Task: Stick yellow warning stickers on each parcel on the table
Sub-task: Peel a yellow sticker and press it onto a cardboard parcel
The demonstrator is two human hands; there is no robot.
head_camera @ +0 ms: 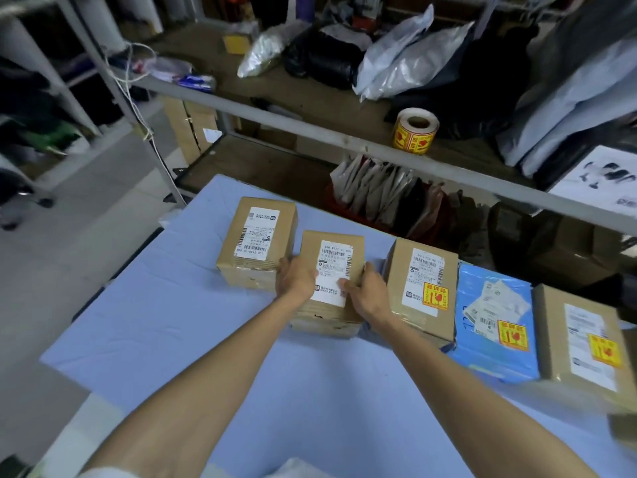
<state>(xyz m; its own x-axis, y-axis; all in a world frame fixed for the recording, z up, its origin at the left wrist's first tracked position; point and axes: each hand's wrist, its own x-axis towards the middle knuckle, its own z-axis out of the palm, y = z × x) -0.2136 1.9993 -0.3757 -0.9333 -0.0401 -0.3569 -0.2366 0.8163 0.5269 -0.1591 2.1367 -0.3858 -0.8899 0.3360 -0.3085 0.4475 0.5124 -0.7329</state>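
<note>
Several parcels stand in a row on the blue table [206, 339]. My left hand [294, 279] and my right hand [367, 291] grip the two sides of a brown box [332, 243] with a white label and no yellow sticker. Left of it stands another brown box [256, 232], also without a sticker. To the right, a brown box [422, 281], a blue bag parcel [489, 305] and a further brown box [582, 336] each carry a yellow warning sticker. The sticker roll [415, 131] stands on the shelf behind.
A metal shelf rail [310, 127] runs behind the table, with plastic bags [396, 60] piled on the shelf. Below it sits a red bin of envelopes [379, 198]. Grey floor [86, 219] lies to the left.
</note>
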